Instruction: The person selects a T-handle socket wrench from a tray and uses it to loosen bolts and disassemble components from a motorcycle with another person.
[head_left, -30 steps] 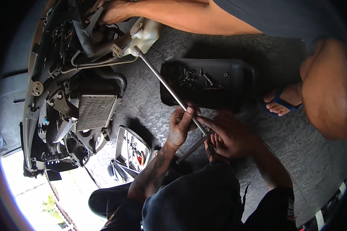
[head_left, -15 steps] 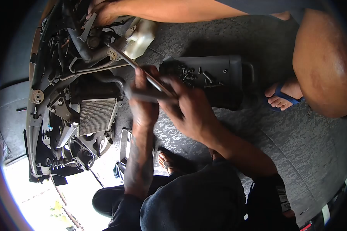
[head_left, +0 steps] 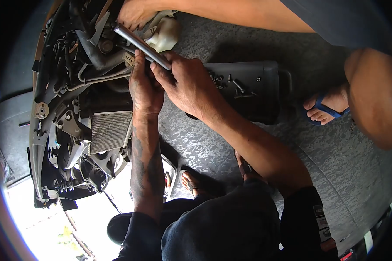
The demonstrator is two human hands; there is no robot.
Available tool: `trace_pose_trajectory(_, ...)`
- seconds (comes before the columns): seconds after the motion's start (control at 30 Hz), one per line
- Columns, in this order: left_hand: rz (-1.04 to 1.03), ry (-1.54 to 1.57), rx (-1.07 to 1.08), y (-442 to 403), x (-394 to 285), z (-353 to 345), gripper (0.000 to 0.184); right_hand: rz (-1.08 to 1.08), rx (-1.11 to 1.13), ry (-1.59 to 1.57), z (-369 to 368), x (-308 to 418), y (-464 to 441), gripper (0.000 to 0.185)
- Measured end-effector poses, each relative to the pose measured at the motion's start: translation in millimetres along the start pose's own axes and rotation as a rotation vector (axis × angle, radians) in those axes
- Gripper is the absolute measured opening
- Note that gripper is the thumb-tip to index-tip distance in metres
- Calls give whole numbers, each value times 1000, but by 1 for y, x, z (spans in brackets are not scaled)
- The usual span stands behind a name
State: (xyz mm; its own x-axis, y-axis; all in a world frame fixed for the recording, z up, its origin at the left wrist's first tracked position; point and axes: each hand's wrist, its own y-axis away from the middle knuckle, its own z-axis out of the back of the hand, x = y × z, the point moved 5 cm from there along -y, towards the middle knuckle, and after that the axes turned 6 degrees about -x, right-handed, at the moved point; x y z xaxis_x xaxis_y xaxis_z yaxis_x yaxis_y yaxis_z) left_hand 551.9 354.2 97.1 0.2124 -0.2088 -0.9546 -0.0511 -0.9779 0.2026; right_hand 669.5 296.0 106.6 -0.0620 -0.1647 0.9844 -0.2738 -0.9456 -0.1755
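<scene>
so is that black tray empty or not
Not empty: the black tray holds bolts and other small metal parts; the right forearm hides part of it.

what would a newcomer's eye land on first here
Probably the shiny metal bar, slanting up and left from the right hand, the left hand just below it. Then the finned radiator in the exposed vehicle frame on the left, and loose bolts on a dark container right of the hands.
</scene>
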Motion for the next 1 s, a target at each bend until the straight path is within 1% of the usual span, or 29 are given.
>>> trace_pose_trajectory(0.03,0,-1,0,-5,1,9,29,28,-28,-37,-1,-2,1,31)
trace_pose_trajectory(0.07,40,68,121,-11,4,17,31,57,-56,-73,-2,-2,2,31)
trace_pose_trajectory(0.13,80,136,240,-10,3,11,34,38,-37,-53,0,-2,0,30)
trace_pose_trajectory(0.2,77,11,95,-9,5,8,33,19,-20,-32,0,-6,-2,29)
trace_pose_trajectory(0.3,56,-1,105,-5,2,-3,31,51,-8,-99,-1,-10,-4,28)
trace_pose_trajectory(0.4,55,22,165,-9,3,-7,30,-1,17,-144,0,-15,-8,29)
trace_pose_trajectory(0.47,27,-62,36,-8,3,-9,33,41,-46,-243,-1,-20,-10,35)
trace_pose_trajectory(0.5,40,-101,3,-6,2,-13,33,41,-46,-245,1,-18,-11,35)
trace_pose_trajectory(0.57,44,-96,40,-10,3,-10,34,-57,6,-291,5,-17,-13,36)
trace_pose_trajectory(0.6,47,-90,75,-10,1,-14,34,-54,5,-290,6,-16,-14,36)
trace_pose_trajectory(0.63,31,-79,3,-11,3,-14,33,-62,71,-199,3,-15,-14,35)
trace_pose_trajectory(0.67,-21,-57,-18,-8,1,-13,33,-70,138,-111,0,-14,-13,34)
trace_pose_trajectory(0.7,-14,1,51,-9,-1,-9,33,10,173,-6,4,0,-14,32)
trace_pose_trajectory(0.73,-6,59,117,-12,-2,4,36,11,177,-8,-1,2,-12,32)
trace_pose_trajectory(0.77,-32,129,329,-15,-5,12,36,200,147,69,-6,13,-10,32)
trace_pose_trajectory(0.8,-99,5,146,-7,-15,11,36,392,111,149,-10,26,-7,32)
trace_pose_trajectory(0.83,-56,36,98,-3,-18,8,36,202,218,208,-13,28,-11,32)
trace_pose_trajectory(0.87,-13,68,45,0,-21,6,36,211,219,213,-8,31,-16,32)
trace_pose_trajectory(0.9,-3,41,-44,4,-21,-1,34,177,266,164,-2,29,-20,32)
trace_pose_trajectory(0.93,5,-56,-37,-1,-21,5,37,142,315,114,1,26,-24,32)
trace_pose_trajectory(0.97,42,-266,-125,-4,-20,16,40,70,341,76,-2,11,-31,31)
trace_pose_trajectory(1.0,-174,-480,-153,0,-28,10,44,56,373,74,-5,2,-34,29)
